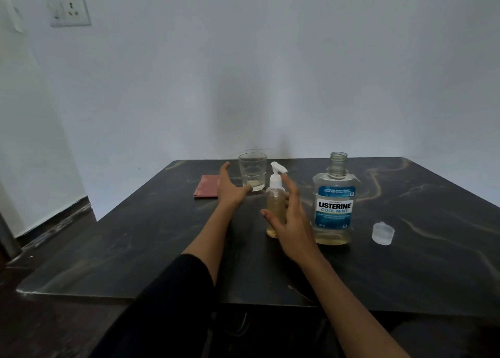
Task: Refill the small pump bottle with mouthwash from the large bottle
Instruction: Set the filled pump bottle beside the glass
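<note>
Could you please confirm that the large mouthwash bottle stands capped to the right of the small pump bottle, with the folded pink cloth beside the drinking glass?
Not quite: the head view shows the large mouthwash bottle uncapped, its neck open; its clear cap lies on the table to its right. The rest holds: it stands right of the small pump bottle, and the folded pink cloth lies beside the drinking glass.

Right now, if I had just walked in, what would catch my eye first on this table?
Probably the large mouthwash bottle with its blue label, standing uncapped right of centre, its clear cap lying further right. Just left of it stands the small pump bottle, with the right hand open around it. Behind, the left hand reaches beside a nearly empty glass.
</note>
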